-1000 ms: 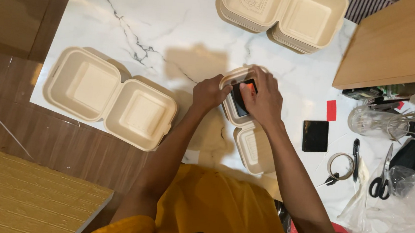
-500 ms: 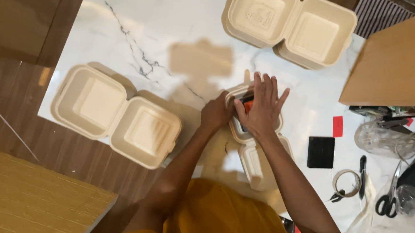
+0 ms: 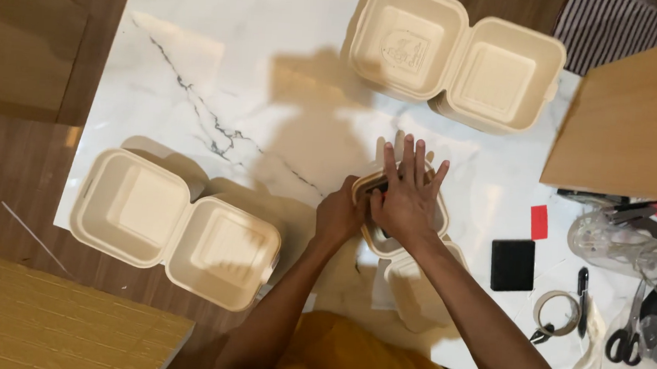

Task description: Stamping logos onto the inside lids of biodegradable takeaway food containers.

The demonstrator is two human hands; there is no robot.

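Three open clamshell boxes on marble table (image 3: 275, 73): stack (image 3: 457, 59) top centre & one (image 3: 175, 228) at left edge, both empty; third, small clamshell (image 3: 406, 236), mid-table. Right hand (image 3: 407, 198) flat on it, fingers spread; left hand (image 3: 339, 218) grips its rim. Dark item inside mostly hidden. Scissors (image 3: 627, 329) partly cut off.

- Small cream clamshell food container of moulded fibre (image 3: 423, 280), open, sitting on the white marble surface near its front edge.
- Far half is mostly covered by a flat palm; something dark peeks out inside it, can't tell what.
- Near half lies empty, facing up.
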